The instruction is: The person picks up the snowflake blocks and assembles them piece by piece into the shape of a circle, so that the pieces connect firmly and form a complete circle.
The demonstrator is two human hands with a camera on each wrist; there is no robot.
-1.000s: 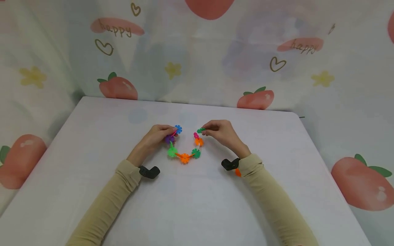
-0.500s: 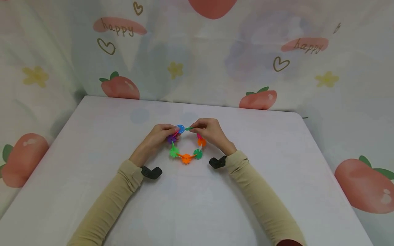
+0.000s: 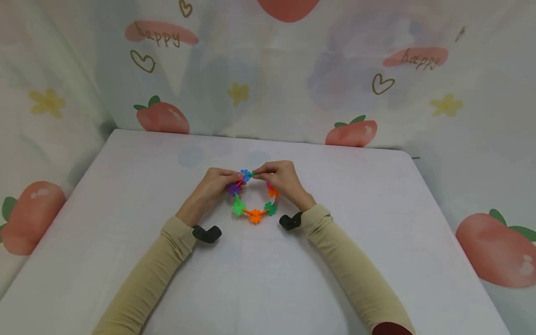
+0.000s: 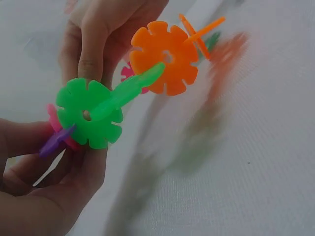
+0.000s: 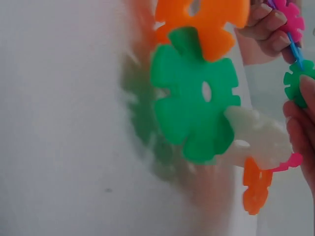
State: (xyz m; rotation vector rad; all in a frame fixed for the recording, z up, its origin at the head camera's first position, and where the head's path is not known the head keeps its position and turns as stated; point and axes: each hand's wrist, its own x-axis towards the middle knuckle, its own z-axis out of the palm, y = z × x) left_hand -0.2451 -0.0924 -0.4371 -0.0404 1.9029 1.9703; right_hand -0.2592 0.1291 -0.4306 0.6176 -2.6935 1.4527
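Note:
A chain of colourful notched snowflake discs hangs in a loop between both hands, its orange disc [image 3: 256,216] lowest in the head view. My left hand [image 3: 214,187] pinches the chain's left end, by the pink disc and the blue disc [image 3: 245,175]. With thumb and fingers, my right hand [image 3: 282,180] holds a green disc [image 5: 296,84], whose edge meets the blue disc. Below the left hand run a purple disc [image 3: 234,189] and a light green disc [image 4: 91,114]. On the other side hang a dark green disc [image 5: 197,98] and a white disc [image 5: 261,140]. Fingers partly cover both ends.
A white-covered table [image 3: 259,279] lies under the hands, with a fruit-printed curtain [image 3: 284,83] behind and at the sides. Black devices are strapped at the left wrist [image 3: 207,234] and the right wrist [image 3: 290,221].
My right hand has moved left with the green disc, from apart to touching the blue disc. The loop has closed up. An orange piece beside the right cuff is now out of sight.

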